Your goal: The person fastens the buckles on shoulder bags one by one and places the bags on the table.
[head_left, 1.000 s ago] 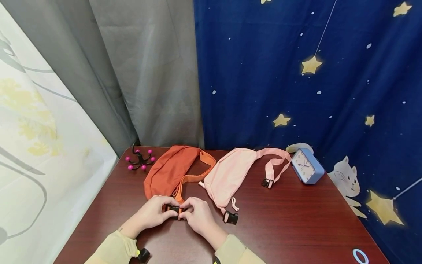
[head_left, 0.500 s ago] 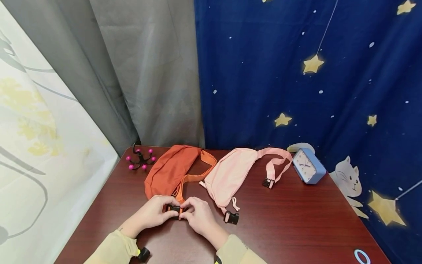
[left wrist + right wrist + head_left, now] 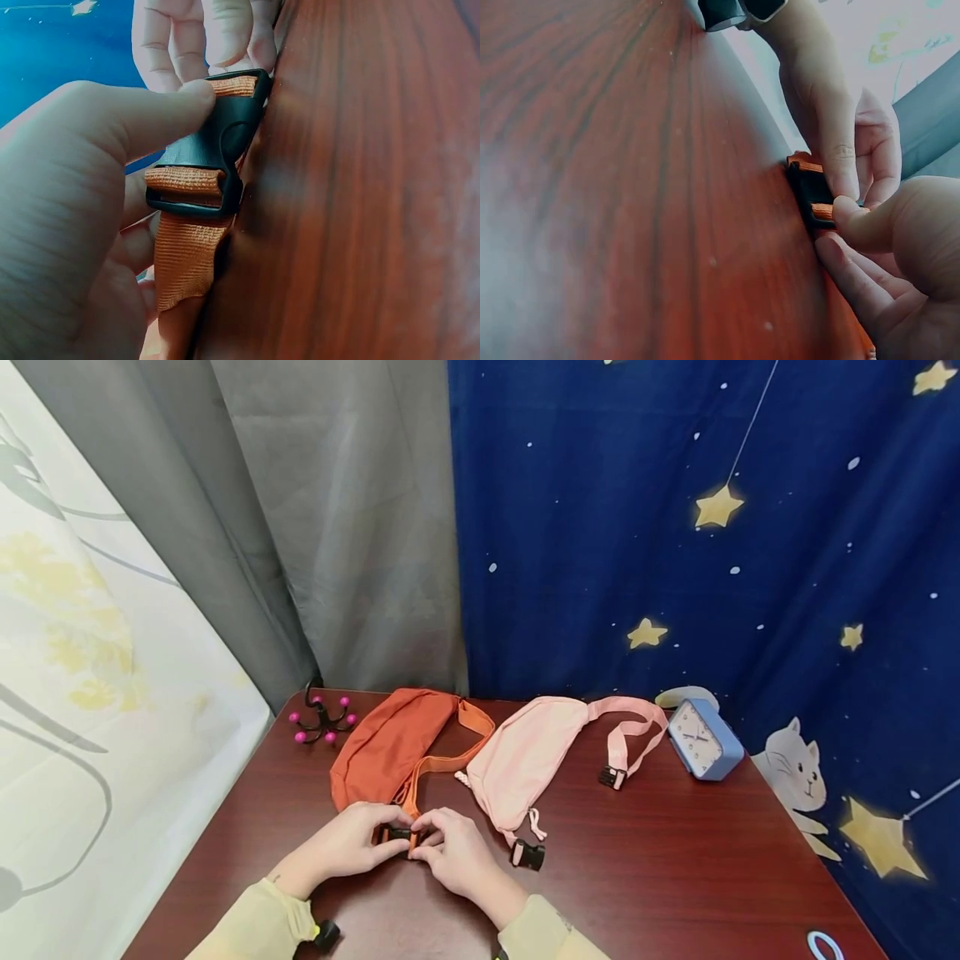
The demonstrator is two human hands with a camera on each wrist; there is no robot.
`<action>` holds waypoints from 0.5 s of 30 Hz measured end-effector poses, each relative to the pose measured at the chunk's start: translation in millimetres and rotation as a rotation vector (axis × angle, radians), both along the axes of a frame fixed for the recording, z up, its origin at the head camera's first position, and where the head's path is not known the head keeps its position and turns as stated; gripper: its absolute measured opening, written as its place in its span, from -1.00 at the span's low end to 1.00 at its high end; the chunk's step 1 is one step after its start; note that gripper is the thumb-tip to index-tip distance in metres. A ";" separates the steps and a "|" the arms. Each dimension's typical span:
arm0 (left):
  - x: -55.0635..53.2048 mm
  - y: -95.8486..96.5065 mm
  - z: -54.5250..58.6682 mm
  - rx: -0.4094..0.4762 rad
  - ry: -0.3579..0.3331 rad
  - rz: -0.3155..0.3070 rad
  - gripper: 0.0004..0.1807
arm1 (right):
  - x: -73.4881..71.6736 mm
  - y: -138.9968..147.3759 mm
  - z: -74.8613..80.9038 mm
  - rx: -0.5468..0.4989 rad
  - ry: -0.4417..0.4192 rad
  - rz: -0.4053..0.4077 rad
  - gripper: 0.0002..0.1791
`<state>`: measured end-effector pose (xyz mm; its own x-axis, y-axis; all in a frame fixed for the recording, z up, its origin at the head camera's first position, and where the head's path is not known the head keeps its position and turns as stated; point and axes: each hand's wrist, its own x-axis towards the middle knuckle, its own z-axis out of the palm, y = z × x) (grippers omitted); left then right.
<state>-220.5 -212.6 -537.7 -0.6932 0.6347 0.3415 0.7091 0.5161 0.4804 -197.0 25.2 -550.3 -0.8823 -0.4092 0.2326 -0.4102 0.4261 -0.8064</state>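
Note:
Near the table's front, a black side-release buckle (image 3: 214, 139) on an orange strap (image 3: 184, 262) is held between both hands; its two halves look joined. My left hand (image 3: 347, 843) pinches the buckle body, thumb on top and fingers beneath. At the buckle's other end, my right hand (image 3: 461, 853) grips between thumb and fingers, where the orange webbing (image 3: 823, 211) loops through; in the head view the fingers cover part of the buckle. The strap belongs to an orange-red waist bag (image 3: 393, 747) lying flat just beyond the left hand.
Right of the orange bag lies a pink waist bag (image 3: 528, 760), its buckle socket (image 3: 528, 856) and prong end (image 3: 612, 777) apart. A blue clock (image 3: 701, 739) stands back right, a black hook rack with pink tips (image 3: 322, 722) back left. A light blue ring (image 3: 823, 945) lies front right.
Both hands keep hold of the buckle in nearly the same place, with only a slight shift of the fingers. The whole head view has drifted a little.

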 end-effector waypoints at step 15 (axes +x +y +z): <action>12.1 36.1 13.6 -0.050 0.202 0.063 -0.67 | -12.9 42.8 26.8 -0.016 0.093 -0.088 -0.82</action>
